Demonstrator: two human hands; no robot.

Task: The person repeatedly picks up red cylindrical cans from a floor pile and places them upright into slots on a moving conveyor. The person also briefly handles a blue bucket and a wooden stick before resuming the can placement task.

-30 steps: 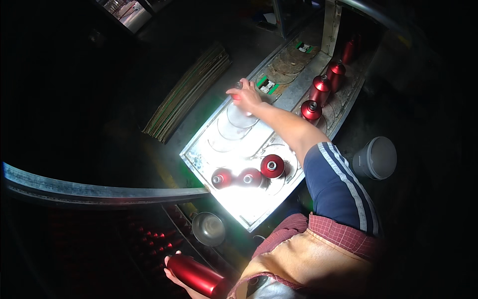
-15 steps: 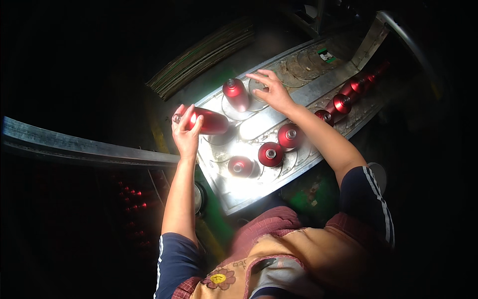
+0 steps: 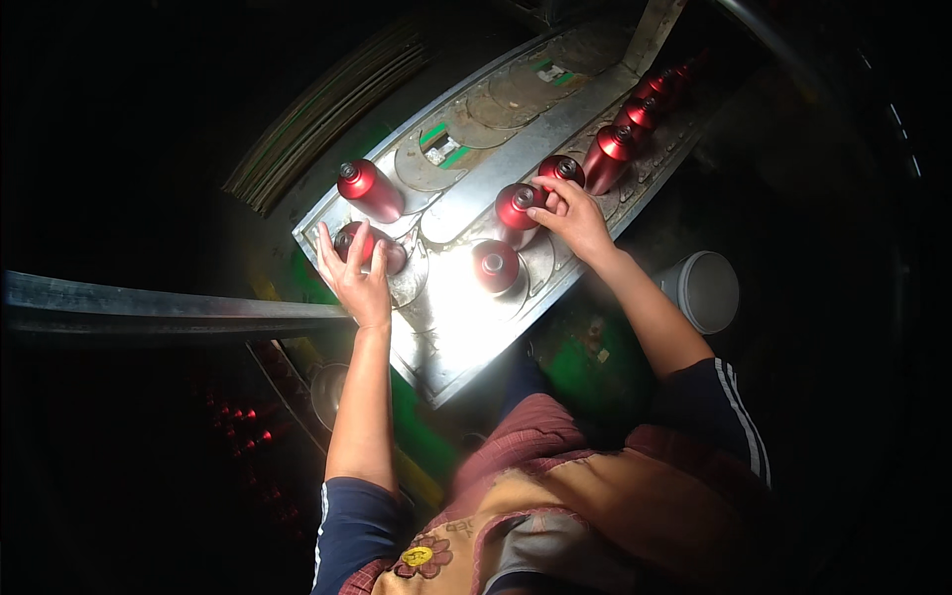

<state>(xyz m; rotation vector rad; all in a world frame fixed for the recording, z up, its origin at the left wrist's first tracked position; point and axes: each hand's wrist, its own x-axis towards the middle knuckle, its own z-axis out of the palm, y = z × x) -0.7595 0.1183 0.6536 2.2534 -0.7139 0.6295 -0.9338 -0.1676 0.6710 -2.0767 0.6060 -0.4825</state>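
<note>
My left hand (image 3: pixel 357 283) is at the left end of a metal conveyor (image 3: pixel 436 372), fingers spread loosely around a red metal bottle (image 3: pixel 389 256) that stands on a round plate. Just beyond it another red bottle (image 3: pixel 375 193) stands on the far lane. Over on the near lane, my right hand (image 3: pixel 575 220) has thumb and fingers closed at the shoulder of a red bottle (image 3: pixel 516 223) with a bare narrow neck. A similar bottle (image 3: pixel 496 266) stands to the left of that one, partly washed out by glare. Several more red bottles (image 3: pixel 615 149) line up to the right.
A metal rail (image 3: pixel 178 305) runs in from the left edge. Stacked flat sheets (image 3: pixel 317 124) lie beyond the conveyor. A white bucket (image 3: pixel 706 293) stands at the near right. Several red bottles (image 3: pixel 253 412) show dimly at lower left. A metal post (image 3: pixel 654 35) rises at the back.
The bottle at my left hand went from tilted in the grip to standing on its plate. My right hand came from the far lane to a near-lane bottle. The view shifted too.
</note>
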